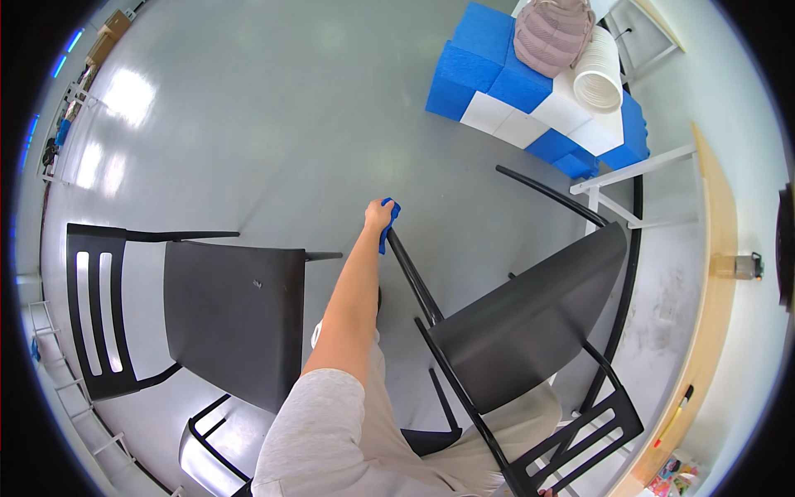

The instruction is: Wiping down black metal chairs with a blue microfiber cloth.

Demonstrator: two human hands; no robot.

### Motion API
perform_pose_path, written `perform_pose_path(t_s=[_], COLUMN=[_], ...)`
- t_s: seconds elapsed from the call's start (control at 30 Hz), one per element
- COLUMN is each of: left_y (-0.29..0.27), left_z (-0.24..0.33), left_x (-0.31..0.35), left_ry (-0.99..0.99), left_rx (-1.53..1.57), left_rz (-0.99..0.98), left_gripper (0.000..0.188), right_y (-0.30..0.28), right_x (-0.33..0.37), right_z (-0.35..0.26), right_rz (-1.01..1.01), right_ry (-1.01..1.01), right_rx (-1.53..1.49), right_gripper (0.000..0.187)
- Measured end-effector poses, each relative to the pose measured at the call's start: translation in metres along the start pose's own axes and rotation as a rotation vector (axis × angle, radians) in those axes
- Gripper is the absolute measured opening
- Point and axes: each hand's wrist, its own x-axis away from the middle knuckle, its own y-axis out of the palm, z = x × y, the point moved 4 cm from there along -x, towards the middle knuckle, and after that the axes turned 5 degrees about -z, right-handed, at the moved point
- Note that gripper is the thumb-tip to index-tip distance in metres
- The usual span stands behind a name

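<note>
My left hand (380, 214) is closed round a blue cloth (391, 222), at the far end of a black chair leg (413, 275). That leg belongs to a tilted black chair (530, 319) on the right, its legs pointing away from me and its slatted backrest (584, 443) near me. At the lower edge, a small part of my right hand (546, 493) shows against the backrest's frame; most of it is cut off. Another black chair (236, 319), with a slatted back, stands upright on my left.
Blue and white blocks (497, 70) are stacked at the far right, bearing a pinkish quilted bag (553, 37) and a white ribbed tube (598, 79). Along the right wall runs a wooden tabletop (716, 215) with a bottle (739, 266) on it. A further chair frame (217, 447) is at lower left.
</note>
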Motion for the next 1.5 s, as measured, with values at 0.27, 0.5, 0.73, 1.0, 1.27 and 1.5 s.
perform_pose_path(t_s=[0.27,0.5,0.73,1.0,1.27,1.5], left_y=[0.008,0.004,-0.016,0.009,-0.014,-0.031], left_z=[0.022,0.064,-0.021,0.081,0.138,0.189], left_x=[0.074,0.136,0.022,0.130,0.265,0.367], left_ry=[-0.050,-0.001,-0.170,0.043,0.380,0.337], left_rx=[0.136,0.413,0.162,0.248,0.439,0.847], left_rz=[0.054,0.222,0.175,0.020,0.063,-0.112], left_gripper=[0.040,0.047,0.036,0.026,0.031,0.031], right_y=[-0.002,-0.002,-0.012,-0.059,-0.058,-0.033], right_x=[0.003,-0.005,0.012,0.032,0.017,0.035], right_z=[-0.015,-0.027,-0.026,-0.020,-0.003,-0.020], right_rz=[0.001,-0.008,-0.001,0.058,-0.001,0.050], right_ry=[0.040,0.050,0.099,0.130,-0.027,-0.026], right_rx=[0.034,0.037,0.029,0.022,0.020,-0.066], right_gripper=[0.012,0.014,0.016,0.026,0.011,0.008])
